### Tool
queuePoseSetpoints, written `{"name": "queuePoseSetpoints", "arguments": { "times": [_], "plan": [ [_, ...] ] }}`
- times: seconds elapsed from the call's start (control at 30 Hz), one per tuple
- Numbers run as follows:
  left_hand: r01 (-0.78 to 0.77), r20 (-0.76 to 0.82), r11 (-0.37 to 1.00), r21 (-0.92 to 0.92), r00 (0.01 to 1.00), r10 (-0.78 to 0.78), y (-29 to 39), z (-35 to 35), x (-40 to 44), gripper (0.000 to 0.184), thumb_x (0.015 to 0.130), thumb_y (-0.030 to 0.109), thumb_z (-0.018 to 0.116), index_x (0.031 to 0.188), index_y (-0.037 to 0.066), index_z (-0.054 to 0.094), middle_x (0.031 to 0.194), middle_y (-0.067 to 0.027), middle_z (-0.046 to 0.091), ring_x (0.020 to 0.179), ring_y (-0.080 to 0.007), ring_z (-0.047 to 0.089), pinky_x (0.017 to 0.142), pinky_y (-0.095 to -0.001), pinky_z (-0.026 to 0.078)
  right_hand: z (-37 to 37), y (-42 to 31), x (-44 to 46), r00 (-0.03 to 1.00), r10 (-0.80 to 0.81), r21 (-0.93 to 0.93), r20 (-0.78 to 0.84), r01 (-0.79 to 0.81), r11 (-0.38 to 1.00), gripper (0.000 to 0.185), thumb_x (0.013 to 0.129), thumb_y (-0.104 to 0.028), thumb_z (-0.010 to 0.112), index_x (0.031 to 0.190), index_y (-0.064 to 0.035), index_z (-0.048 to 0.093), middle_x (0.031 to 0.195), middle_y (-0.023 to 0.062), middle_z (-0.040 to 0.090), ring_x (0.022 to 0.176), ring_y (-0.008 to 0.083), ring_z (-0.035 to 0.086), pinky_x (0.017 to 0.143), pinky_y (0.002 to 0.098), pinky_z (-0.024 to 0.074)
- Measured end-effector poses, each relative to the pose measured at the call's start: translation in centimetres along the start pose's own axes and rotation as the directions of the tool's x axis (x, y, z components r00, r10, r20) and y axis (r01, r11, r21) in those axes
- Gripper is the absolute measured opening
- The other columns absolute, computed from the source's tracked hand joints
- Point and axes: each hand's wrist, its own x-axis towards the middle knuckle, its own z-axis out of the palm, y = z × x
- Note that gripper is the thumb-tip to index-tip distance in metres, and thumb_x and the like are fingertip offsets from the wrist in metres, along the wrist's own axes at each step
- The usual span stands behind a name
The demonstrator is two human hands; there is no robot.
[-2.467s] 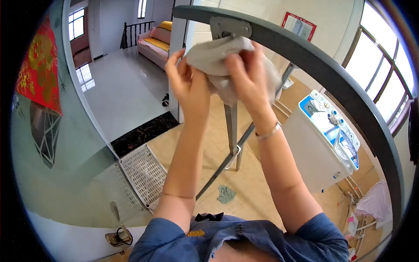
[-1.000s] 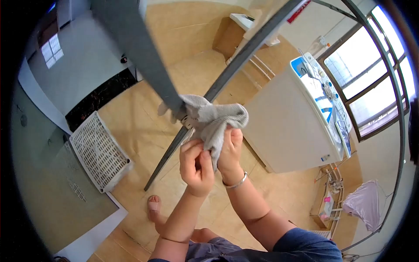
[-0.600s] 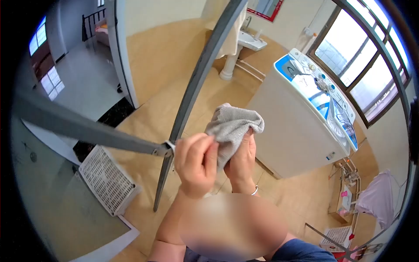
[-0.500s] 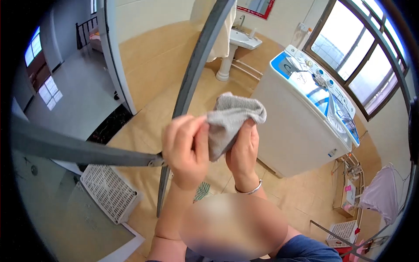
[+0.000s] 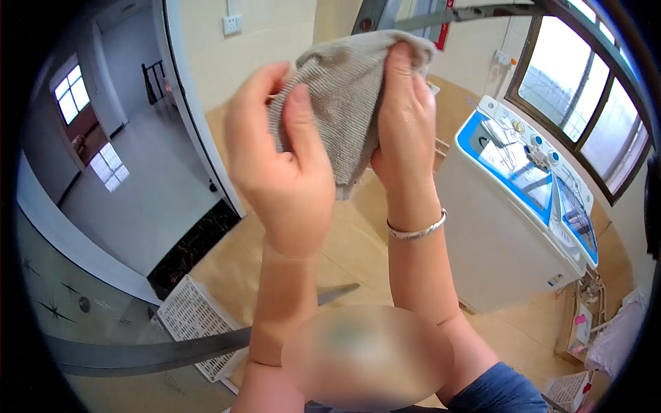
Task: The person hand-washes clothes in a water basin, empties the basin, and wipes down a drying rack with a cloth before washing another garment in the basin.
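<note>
A grey ribbed cloth [image 5: 341, 103] hangs between my hands in the upper middle of the view. My left hand [image 5: 282, 158] pinches its left edge between thumb and fingers. On the other side my right hand [image 5: 406, 117], with a silver bangle at the wrist, grips the cloth near its top right corner, thumb in front. The cloth's lower end dangles loose between the palms. Just behind its top edge runs a dark grey metal bar [image 5: 475, 14]; whether the cloth touches it I cannot tell.
A white twin-tub washing machine [image 5: 502, 234] with a blue-edged top stands at right below a window [image 5: 564, 69]. Another grey bar [image 5: 151, 354] crosses the lower left, over a white plastic basket [image 5: 196, 320]. A doorway with a black sill [image 5: 193, 248] opens at left.
Both hands have risen with the cloth toward the top of the view. More of the cloth is spread out now, and the camera has shifted.
</note>
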Motion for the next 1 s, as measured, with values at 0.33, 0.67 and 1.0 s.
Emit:
{"name": "queuePoseSetpoints", "arguments": {
  "times": [0.33, 0.67, 1.0],
  "plan": [
    [0.172, 0.352, 0.962, 0.211, 0.905, -0.239, -1.2, -3.3, -7.7, 0.022, 0.083, 0.008, 0.042, 0.1, -0.004, 0.046, 0.1, -0.0191, 0.046, 0.089, -0.0338, 0.046, 0.076, -0.0377, 0.038, 0.4, 4.1, -7.0, 0.99, 0.143, -0.203, -0.005, -0.141, 0.969, 0.023, 0.077, -0.018, 0.051, 0.088, -0.0007, 0.041, 0.075, 0.0111, 0.052, 0.067, 0.0186, 0.05, 0.059, 0.0308, 0.0409],
    [0.367, 0.409, 0.714, 0.597, 0.627, -0.663, 0.1, -16.3, -21.7, 0.023, 0.076, 0.012, 0.05, 0.09, -0.003, 0.039, 0.085, -0.0202, 0.044, 0.078, -0.0339, 0.044, 0.068, -0.0402, 0.036, -5.6, 13.5, -26.3, 0.744, 0.555, -0.591, 0.372, -0.271, 0.76, 0.031, 0.074, -0.028, 0.052, 0.091, -0.0019, 0.05, 0.082, 0.0226, 0.05, 0.073, 0.0382, 0.05, 0.062, 0.0418, 0.0403],
    [0.399, 0.606, 0.518, 0.756, -0.13, -0.785, 3.9, -12.6, -6.3, 0.021, 0.077, 0.021, 0.052, 0.083, 0.002, 0.056, 0.076, -0.0129, 0.058, 0.069, -0.0218, 0.055, 0.063, -0.0313, 0.043, -10.5, 2.1, -17.4, 0.625, 0.607, -0.55, 0.492, -0.318, 0.772, 0.024, 0.082, -0.014, 0.045, 0.102, -0.0022, 0.046, 0.087, 0.0195, 0.054, 0.082, 0.0302, 0.054, 0.07, 0.0341, 0.0431]
  ]
}}
